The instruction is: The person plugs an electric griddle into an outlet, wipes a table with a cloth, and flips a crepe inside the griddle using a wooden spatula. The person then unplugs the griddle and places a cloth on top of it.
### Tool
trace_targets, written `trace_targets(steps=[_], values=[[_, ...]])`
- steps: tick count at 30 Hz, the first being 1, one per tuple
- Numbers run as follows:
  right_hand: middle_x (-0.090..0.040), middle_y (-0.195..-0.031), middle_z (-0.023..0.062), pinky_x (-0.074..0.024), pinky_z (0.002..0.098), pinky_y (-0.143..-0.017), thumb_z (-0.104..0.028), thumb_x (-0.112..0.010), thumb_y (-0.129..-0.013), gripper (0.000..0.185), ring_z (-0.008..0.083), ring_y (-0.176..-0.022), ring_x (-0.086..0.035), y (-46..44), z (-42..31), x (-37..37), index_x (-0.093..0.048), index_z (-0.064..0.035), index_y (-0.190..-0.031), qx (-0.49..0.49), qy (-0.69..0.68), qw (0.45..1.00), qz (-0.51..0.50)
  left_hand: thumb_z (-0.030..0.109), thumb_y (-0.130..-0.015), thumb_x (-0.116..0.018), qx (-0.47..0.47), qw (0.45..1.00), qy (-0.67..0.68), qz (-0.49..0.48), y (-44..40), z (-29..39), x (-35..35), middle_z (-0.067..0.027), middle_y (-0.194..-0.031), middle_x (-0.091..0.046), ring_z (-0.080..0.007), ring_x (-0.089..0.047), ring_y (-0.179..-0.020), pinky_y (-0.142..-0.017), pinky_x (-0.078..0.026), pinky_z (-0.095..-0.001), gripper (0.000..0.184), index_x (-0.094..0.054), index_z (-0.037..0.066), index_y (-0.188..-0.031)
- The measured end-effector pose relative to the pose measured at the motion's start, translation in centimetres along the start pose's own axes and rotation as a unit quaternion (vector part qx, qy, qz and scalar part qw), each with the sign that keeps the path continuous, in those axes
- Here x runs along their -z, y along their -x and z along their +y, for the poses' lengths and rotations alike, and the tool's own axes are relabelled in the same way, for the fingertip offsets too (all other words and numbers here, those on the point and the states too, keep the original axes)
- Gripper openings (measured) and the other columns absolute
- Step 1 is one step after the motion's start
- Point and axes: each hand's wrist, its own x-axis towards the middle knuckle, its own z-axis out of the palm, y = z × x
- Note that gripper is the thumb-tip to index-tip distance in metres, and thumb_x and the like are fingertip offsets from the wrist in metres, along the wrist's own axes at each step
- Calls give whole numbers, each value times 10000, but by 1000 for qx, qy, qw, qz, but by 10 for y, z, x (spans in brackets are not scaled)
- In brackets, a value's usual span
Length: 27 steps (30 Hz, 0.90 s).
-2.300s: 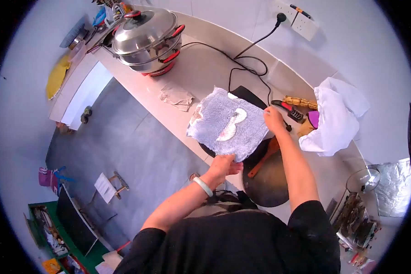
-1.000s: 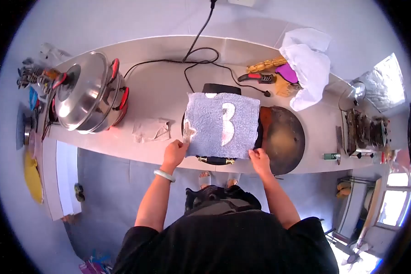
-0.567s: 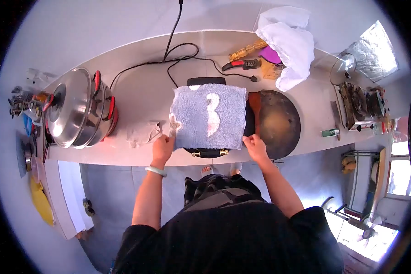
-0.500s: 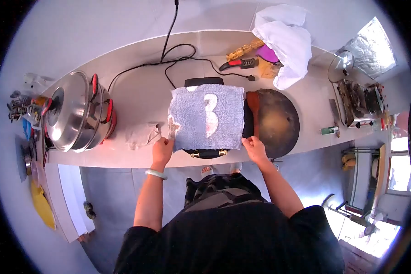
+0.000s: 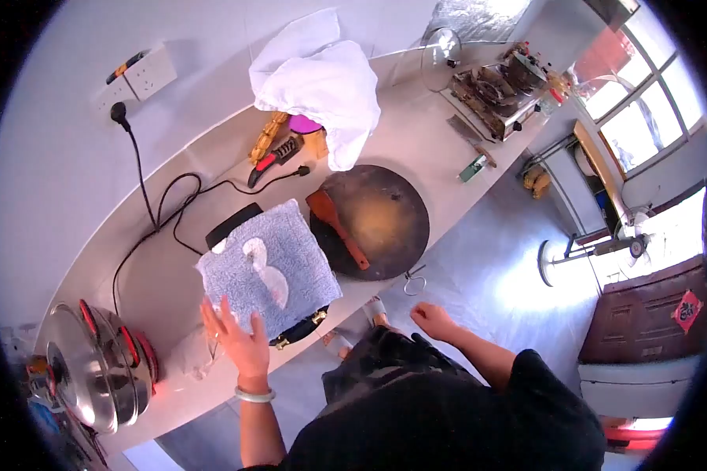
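A blue-grey towel (image 5: 294, 267) with a white figure 3 lies over a black appliance (image 5: 298, 328) with gold-coloured latches at its front. My left hand (image 5: 242, 345), a pale bangle on its wrist, is open with spread fingers at the towel's lower left corner. Whether it touches the cloth I cannot tell. Out past the counter's front edge, my right hand (image 5: 436, 322) is closed in the air, with nothing visible in it. Right of the towel sits a dark round pan (image 5: 397, 228), and a reddish-brown wooden spatula (image 5: 338, 228) rests across it.
Steel steamer pots (image 5: 94, 369) with red handles stand on the counter's left. A black cord (image 5: 137, 180) runs from a wall socket (image 5: 149, 74). A white cloth (image 5: 322, 86) lies behind the pan. A gas stove (image 5: 491, 102) and cleaver (image 5: 467, 132) are farther right.
My view has swung to the right. Both hands have let go of the towel's front corners; my left fingers have spread, and my right hand has drawn away from the counter.
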Motion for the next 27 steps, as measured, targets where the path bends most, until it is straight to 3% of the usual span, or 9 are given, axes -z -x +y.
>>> trace_targets(steps=[3, 7, 8, 10, 13, 19, 21, 22, 27], values=[[-630, -783, 149, -474, 375, -678, -286, -549, -828, 272, 259, -736, -610, 26, 33, -1, -616, -41, -924, -56, 17, 998, -18, 159, -746, -654, -31, 990, -73, -117, -16, 8, -22, -207, -1365, -338, -397, -244, -1297, -1040, -175, -537, 512, -472, 64, -1215], [-639, -764, 132, -482, 364, -662, -288, -544, -828, 270, 237, -705, -617, 43, 61, 2, -621, -49, -928, -100, 19, 994, -44, 161, -753, -652, -23, 995, -34, -88, -6, -3, -21, -181, -1349, -376, -391, -290, -1270, -1030, -193, -533, 311, -580, 58, -1038], [-641, -758, 127, -484, 361, -657, -290, -543, -828, 271, 234, -697, -619, 47, 77, -3, -622, -51, -928, -104, 11, 994, -39, 114, -759, -630, 2, 998, 10, -68, -2, 5, -14, -182, -1328, -405, -398, -318, -1251, -1016, -226, -523, 177, -595, 39, -915], [-642, -736, 118, -492, 350, -646, -292, -540, -828, 270, 230, -672, -625, 55, 100, -6, -621, -56, -934, -123, 10, 991, -43, 74, -762, -607, -5, 996, 16, -88, 10, 3, -6, -188, -1299, -437, -403, -336, -1239, -1012, -249, -503, 98, -578, 16, -835], [-630, -918, 191, -465, 447, -770, -419, -479, -839, 392, 362, -882, -594, 73, 130, -5, -621, -73, -956, -162, -5, 985, -64, 64, -769, -585, -19, 989, 22, -144, 36, 15, -9, -192, -1270, -460, -404, -343, -1233, -1022, -250, -478, 95, -553, -9, -821], [-640, -917, 166, -471, 449, -771, -380, -482, -825, 344, 357, -875, -597, 118, 229, -14, -619, -104, -978, -163, 88, 980, -75, 62, -766, -571, -81, 953, 125, -264, 73, 151, -43, -219, -1211, -478, -386, -392, -1183, -1022, -263, -446, 388, -483, -33, -1132], [-629, -974, 162, -457, 444, -812, -377, -475, -820, 355, 358, -923, -580, 138, 260, -4, -619, -102, -993, -207, 11, 976, -69, 58, -758, -577, -127, 928, 148, -318, 89, 196, -61, -224, -1183, -489, -370, -420, -1154, -1015, -276, -434, 489, -427, -39, -1213], [-629, -973, 162, -456, 441, -815, -377, -475, -818, 359, 360, -923, -580, 147, 273, 3, -620, -99, -992, -212, 1, 975, -61, 55, -742, -601, -69, 912, 190, -357, 97, 226, -67, -212, -1160, -504, -347, -453, -1120, -995, -305, -412, 494, -441, -50, -1198], [-630, -965, 175, -461, 437, -820, -338, -495, -812, 335, 356, -926, -585, 208, 351, 51, -629, -81, -981, -228, -51, 972, 7, 64, -718, -645, -105, 858, 222, -451, 164, 326, -150, -178, -1116, -550, -290, -536, -1007, -915, -388, -375, 207, -493, 7, -848]])
